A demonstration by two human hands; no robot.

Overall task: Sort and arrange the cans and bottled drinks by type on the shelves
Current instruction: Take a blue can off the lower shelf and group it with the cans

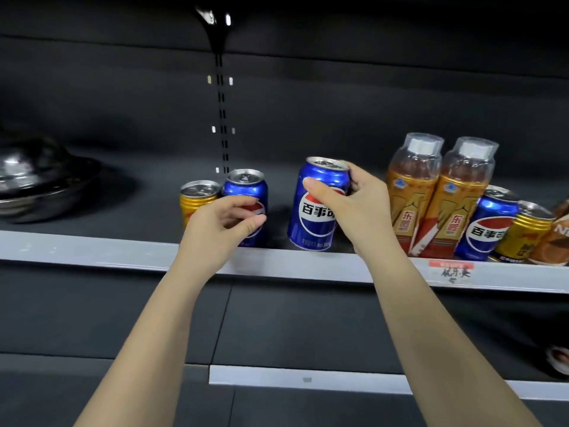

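Dark shelving carries our drinks on a grey-edged shelf (92, 248); at far left lies a steel pan (40, 180). Our left hand (221, 229) curls, gripping nothing, before a shelved blue cola can (246, 186), while our right hand (354, 198) grasps a tilted cola can (314, 217), which we should set upright beside it. We count three blue cans, two gold cans (197, 195), two bottles (412, 192).

Right hand (354, 198) grips tilted Pepsi can (314, 217).
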